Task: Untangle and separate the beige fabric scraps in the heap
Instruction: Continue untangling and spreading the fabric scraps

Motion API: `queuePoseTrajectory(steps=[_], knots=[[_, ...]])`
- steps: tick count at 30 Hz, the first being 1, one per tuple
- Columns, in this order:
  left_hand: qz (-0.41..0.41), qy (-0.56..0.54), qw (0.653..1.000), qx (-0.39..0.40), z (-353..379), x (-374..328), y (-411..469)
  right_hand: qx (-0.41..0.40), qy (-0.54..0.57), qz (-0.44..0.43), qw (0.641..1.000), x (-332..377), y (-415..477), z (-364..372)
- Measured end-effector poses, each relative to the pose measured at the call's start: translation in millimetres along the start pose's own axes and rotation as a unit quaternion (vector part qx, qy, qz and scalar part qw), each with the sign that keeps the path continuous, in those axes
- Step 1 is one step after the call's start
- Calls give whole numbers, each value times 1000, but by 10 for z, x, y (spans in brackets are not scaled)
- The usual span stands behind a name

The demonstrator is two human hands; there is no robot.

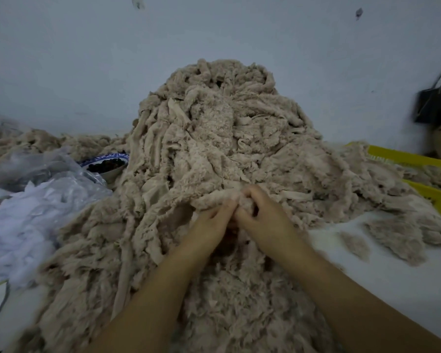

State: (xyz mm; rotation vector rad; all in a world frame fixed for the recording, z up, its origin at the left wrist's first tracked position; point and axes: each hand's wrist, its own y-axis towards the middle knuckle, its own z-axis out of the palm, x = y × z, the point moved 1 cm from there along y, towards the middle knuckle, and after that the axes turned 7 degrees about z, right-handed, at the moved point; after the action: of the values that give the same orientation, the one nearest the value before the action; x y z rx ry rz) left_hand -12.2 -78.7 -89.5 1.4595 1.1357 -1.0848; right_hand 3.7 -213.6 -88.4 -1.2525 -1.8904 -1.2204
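A tall heap of tangled beige fabric scraps (214, 138) fills the middle of the view and spreads down toward me. My left hand (211, 222) and my right hand (262, 215) meet at the heap's lower front. Both pinch the same fuzzy beige scrap (214, 196), fingers curled into it, fingertips almost touching. Two loose beige scraps (402, 235) lie apart on the white surface at the right.
White stuffing and a clear plastic bag (36, 189) lie at the left. A bowl of dark items (107, 165) sits beside the heap. Yellow baskets (418, 161) stand at the right, a black bag (435, 103) hangs on the wall behind.
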Motion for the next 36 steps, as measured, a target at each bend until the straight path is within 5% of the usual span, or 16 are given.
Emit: queuePoseTrajectory(steps=[5, 11, 13, 17, 20, 23, 26, 30, 33, 36], knots=[[-68, -363, 926, -75, -197, -40, 110, 99, -184, -86, 974, 77, -57, 125], [38, -618, 770, -153, -432, -124, 169, 67, -223, -93, 968, 50, -66, 54], [30, -595, 791, -142, -393, -107, 167, 8, -228, -92, 969, 55, -36, 17], [-31, -279, 958, -49, -200, -56, 84, -78, -247, -121, 958, 69, -26, -11], [-50, -47, 997, -31, -103, -65, 18, -103, -278, -159, 942, 95, -30, -9], [-124, -15, 990, -66, -95, -44, 27, -116, -290, -181, 933, 133, -33, -5], [-110, -166, 974, -110, -121, -22, 85, -98, -267, -172, 943, 155, -53, 11], [-136, -382, 891, -206, -281, -9, 151, -19, -249, -115, 962, 116, -73, 40], [-148, -448, 851, -230, -349, 16, 175, 53, -263, -94, 959, 79, -79, 76], [-130, -491, 820, -262, -393, 32, 204, 30, -210, -113, 971, 97, -79, 48]])
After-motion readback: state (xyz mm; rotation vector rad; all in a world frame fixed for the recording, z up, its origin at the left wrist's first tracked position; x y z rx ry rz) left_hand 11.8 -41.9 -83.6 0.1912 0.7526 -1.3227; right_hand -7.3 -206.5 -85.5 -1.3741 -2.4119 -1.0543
